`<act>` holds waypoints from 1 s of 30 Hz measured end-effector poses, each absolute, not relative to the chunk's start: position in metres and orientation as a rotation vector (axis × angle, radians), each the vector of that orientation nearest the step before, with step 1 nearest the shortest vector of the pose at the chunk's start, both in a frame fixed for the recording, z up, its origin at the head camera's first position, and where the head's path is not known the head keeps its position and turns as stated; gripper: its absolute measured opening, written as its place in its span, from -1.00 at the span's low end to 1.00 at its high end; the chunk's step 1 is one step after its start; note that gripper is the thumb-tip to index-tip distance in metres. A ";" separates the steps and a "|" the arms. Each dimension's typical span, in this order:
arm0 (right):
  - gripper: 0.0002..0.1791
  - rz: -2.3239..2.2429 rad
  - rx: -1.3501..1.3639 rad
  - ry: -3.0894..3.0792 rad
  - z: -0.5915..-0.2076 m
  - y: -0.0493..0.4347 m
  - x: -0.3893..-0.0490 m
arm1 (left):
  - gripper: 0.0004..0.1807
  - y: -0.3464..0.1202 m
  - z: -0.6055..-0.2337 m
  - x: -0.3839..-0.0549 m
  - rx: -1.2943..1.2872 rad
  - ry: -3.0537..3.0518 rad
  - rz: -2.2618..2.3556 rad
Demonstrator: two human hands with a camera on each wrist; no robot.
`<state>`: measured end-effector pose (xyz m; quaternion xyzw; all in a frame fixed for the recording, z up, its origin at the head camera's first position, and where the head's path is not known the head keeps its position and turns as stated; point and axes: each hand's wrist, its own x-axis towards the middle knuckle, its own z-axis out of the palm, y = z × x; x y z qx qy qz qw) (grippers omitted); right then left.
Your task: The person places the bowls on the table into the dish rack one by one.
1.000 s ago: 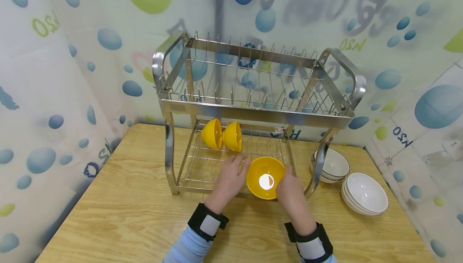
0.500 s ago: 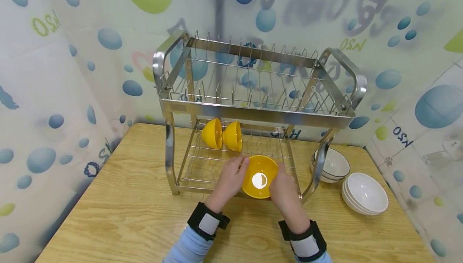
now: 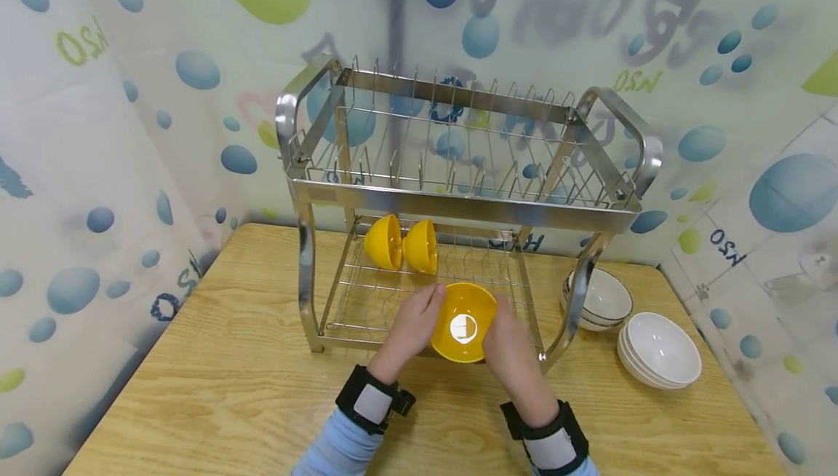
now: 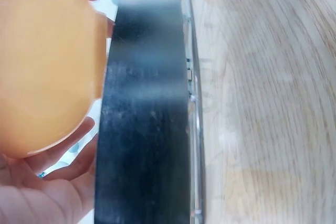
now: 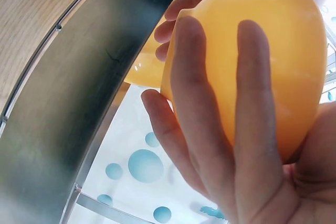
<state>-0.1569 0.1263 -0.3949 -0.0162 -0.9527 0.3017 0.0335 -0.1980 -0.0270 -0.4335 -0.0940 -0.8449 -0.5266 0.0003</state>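
A yellow bowl [image 3: 452,341] is held between my two hands, its inside facing up toward the head camera, over the front of the rack's lower tier. My left hand [image 3: 414,322] grips its left side, with the thumb at the rim. On the opposite side my right hand [image 3: 513,345] holds it, and the right wrist view shows several fingers [image 5: 254,77] spread along the bowl's outside [image 5: 299,66]. Behind, two more yellow bowls [image 3: 382,243] stand on edge side by side at the back left of the lower tier.
The two-tier metal dish rack [image 3: 458,205] stands on a wooden table [image 3: 216,359]; its upper tier hangs over the lower one. Right of it are white bowls with a dark rim line [image 3: 605,298] and a stack of plain white bowls [image 3: 664,352]. A patterned curtain [image 3: 164,97] hangs behind.
The held bowl and my right hand have shifted left, toward my left hand. My left hand has moved only slightly. The two bowls on the rack stay where they were.
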 end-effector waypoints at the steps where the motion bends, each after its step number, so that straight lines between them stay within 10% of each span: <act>1: -0.61 0.946 -0.049 -2.934 -0.395 0.126 -0.157 | -0.43 -0.027 -0.434 -0.198 -0.280 -2.651 -1.690; 30: -0.64 1.096 0.013 -2.958 -0.395 0.132 -0.157 | -0.35 -0.050 -0.434 -0.201 -0.488 -2.442 -2.569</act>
